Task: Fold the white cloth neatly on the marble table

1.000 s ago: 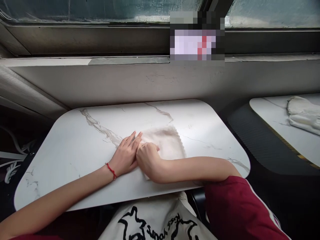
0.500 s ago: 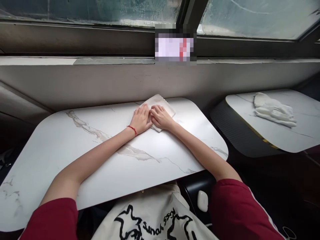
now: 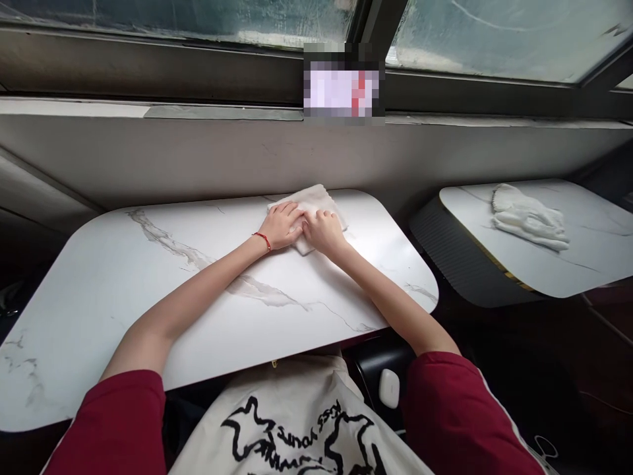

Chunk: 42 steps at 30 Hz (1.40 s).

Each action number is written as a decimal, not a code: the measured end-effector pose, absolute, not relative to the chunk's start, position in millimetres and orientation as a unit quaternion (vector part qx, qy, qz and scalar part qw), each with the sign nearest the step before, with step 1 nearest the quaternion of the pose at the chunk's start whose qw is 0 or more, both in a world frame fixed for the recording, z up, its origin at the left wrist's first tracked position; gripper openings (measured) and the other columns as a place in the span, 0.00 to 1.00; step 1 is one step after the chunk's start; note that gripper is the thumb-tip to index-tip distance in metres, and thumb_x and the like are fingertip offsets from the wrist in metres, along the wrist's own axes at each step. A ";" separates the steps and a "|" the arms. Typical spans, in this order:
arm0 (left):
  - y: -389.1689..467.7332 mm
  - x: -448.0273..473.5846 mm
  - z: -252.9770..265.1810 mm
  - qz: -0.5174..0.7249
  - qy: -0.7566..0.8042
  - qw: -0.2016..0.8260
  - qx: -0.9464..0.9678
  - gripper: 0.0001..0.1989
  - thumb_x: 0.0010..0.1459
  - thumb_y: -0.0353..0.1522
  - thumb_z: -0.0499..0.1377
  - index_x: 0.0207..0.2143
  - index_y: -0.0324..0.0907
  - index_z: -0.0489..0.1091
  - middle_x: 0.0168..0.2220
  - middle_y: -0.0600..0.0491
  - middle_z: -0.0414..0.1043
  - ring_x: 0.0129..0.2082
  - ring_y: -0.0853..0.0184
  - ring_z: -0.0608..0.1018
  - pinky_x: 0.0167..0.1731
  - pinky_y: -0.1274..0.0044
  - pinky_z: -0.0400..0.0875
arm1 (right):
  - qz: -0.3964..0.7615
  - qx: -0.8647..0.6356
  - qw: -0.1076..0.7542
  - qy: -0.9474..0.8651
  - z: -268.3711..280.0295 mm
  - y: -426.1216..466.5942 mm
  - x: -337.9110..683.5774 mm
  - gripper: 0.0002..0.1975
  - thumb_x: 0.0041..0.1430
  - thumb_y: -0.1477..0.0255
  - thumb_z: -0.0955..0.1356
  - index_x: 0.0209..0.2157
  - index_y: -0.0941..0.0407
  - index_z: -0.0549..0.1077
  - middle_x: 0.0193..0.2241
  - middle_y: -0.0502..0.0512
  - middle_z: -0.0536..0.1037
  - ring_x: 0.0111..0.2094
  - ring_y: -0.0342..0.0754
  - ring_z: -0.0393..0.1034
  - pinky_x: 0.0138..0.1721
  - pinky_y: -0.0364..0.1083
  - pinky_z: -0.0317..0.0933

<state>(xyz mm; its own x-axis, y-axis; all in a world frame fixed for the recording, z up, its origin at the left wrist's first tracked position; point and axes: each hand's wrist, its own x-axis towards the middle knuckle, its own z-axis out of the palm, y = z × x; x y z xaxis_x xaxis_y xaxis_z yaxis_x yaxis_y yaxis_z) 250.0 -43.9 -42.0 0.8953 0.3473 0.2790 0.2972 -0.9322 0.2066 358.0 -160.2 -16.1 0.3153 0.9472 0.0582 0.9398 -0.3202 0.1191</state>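
A folded white cloth [image 3: 315, 195] lies on the marbled white table [image 3: 198, 330], close to its far edge by the wall. My left hand [image 3: 281, 225], with a red string bracelet at the wrist, rests flat on the left part of the cloth, fingers stretched out. Beside it, my right hand [image 3: 324, 232] presses on the cloth with its fingers curled into it; the fingertips are hidden. The thumbs of both hands nearly meet. Cloth corners show behind and in front of the hands.
On a second marbled table [image 3: 593, 211] to the right lies another crumpled white cloth [image 3: 530, 219]. A small white case [image 3: 389, 388] sits on a black seat near my right elbow. A wall and window frame [image 3: 198, 72] bound the far side.
My right hand has curled its fingers more into the cloth. My left hand has turned slightly to the right. The camera view has shifted a little.
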 end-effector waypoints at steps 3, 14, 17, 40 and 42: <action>-62.5 248.7 -36.0 0.180 0.169 0.090 0.965 0.18 0.62 0.35 0.52 0.50 0.37 0.71 0.54 0.41 0.73 0.57 0.53 0.70 0.58 0.62 0.63 | 0.056 0.812 0.063 0.578 -5.3 -172.2 343.0 0.19 0.69 0.78 0.56 0.55 0.62 0.70 0.46 0.71 0.77 0.45 0.58 0.72 0.41 0.49 0.57; -175.9 237.1 -49.8 0.158 0.022 0.078 0.984 0.20 0.65 0.36 0.50 0.54 0.33 0.66 0.58 0.34 0.67 0.60 0.48 0.67 0.56 0.60 0.65 | 0.156 0.834 -0.029 0.529 -31.9 -314.3 302.0 0.18 0.65 0.81 0.60 0.51 0.61 0.76 0.36 0.63 0.74 0.37 0.55 0.65 0.39 0.50 0.61; -189.6 233.9 -57.9 0.170 -0.005 0.083 0.982 0.22 0.67 0.38 0.49 0.57 0.34 0.63 0.62 0.35 0.64 0.65 0.48 0.63 0.60 0.60 0.62 | 0.181 0.842 -0.071 0.504 -42.5 -344.0 293.5 0.19 0.67 0.77 0.61 0.56 0.59 0.74 0.41 0.64 0.72 0.42 0.56 0.64 0.43 0.52 0.63; -96.3 408.0 -48.4 0.167 0.233 0.111 0.952 0.28 0.64 0.35 0.50 0.63 0.30 0.61 0.68 0.37 0.58 0.68 0.50 0.59 0.66 0.62 0.53 | 0.061 0.813 -0.043 0.578 -59.0 -196.3 513.9 0.30 0.73 0.64 0.54 0.72 0.59 0.51 0.71 0.72 0.50 0.71 0.68 0.45 0.65 0.66 0.51; -88.8 418.0 -53.2 0.186 0.235 0.132 0.945 0.26 0.64 0.36 0.51 0.62 0.35 0.62 0.67 0.40 0.60 0.68 0.50 0.60 0.66 0.60 0.54 | 0.060 0.801 -0.071 0.591 -66.7 -190.7 530.9 0.32 0.73 0.59 0.53 0.73 0.55 0.48 0.72 0.67 0.48 0.72 0.66 0.42 0.67 0.67 0.47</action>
